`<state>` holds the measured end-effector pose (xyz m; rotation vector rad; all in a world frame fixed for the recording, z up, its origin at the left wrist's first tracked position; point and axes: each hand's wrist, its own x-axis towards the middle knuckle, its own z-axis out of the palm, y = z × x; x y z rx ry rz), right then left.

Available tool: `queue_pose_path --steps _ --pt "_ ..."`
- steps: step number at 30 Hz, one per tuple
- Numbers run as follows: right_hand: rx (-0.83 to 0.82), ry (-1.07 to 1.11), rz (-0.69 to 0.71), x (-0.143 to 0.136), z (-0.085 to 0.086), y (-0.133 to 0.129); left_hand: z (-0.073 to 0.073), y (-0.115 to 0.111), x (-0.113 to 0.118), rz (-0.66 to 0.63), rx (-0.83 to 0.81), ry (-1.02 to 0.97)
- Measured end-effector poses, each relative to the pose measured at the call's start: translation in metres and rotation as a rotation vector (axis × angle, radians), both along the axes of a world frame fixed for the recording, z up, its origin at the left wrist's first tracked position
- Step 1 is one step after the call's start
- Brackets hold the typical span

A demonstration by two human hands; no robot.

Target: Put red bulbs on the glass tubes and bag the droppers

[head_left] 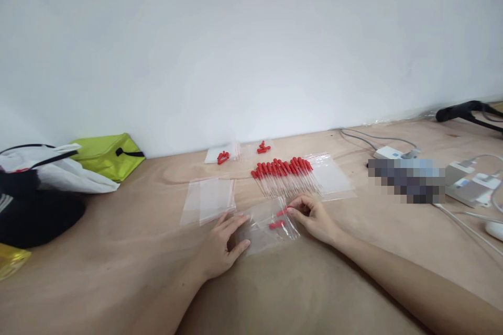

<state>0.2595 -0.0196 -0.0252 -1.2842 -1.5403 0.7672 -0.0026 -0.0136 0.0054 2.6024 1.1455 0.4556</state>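
Note:
A clear zip bag [259,243] lies flat on the table between my hands, its opening toward the right. Inside it is a red-handled, thin-shafted tool [277,224]. My left hand [223,246] rests at the bag's left edge with thumb and fingers apart. Between the thumb and fingertips of my right hand [312,217] is the red handle of another such tool [282,212], its thin shaft pointing left at the bag's mouth. Just beyond, a row of several red-handled tools [281,168] lies side by side, handles away from me and thin shafts toward me.
Flat clear bags [214,201] lie left of the row, another bag [334,180] to its right. Farther back are two small groups of red pieces [223,157] on bags. A green bag [106,154] and black cap [43,214] sit left; power strips [469,188] and cables right.

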Motion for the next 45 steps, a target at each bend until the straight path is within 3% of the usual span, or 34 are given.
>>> queue_pose_path --steps 4,10,13,18,26,32,35,38,42,45 --pt "0.107 -0.251 0.073 0.004 0.003 0.002 0.001 0.0 0.001 -0.009 -0.015 0.013" --pt "0.192 -0.331 -0.29 0.023 0.018 0.051 0.003 0.0 0.002 -0.006 -0.047 -0.025" --pt "0.119 -0.455 -0.4 0.023 0.029 0.085 0.003 0.0 0.002 0.007 -0.069 -0.053" --pt "-0.053 -0.72 -0.407 0.008 0.039 0.124 0.002 -0.002 0.002 0.01 -0.083 -0.094" --pt "-0.104 -0.639 -0.383 0.007 0.038 0.144 0.0 -0.002 0.002 0.005 -0.112 -0.096" --pt "-0.028 -0.423 -0.359 0.033 0.055 0.133 0.001 -0.002 0.001 0.018 -0.103 -0.053" --pt "0.104 -0.087 -0.335 0.047 0.054 0.107 0.002 -0.002 0.001 0.023 -0.087 -0.044" --pt "0.194 0.33 -0.335 0.052 0.039 0.073 0.002 -0.002 0.001 0.037 -0.077 -0.034" --pt "0.071 0.537 -0.389 0.048 0.01 0.036 0.001 -0.001 0.0 0.064 -0.083 -0.01" --pt "-0.01 0.64 -0.39 0.039 -0.002 0.026 -0.001 0.0 -0.001 0.074 -0.082 -0.001"
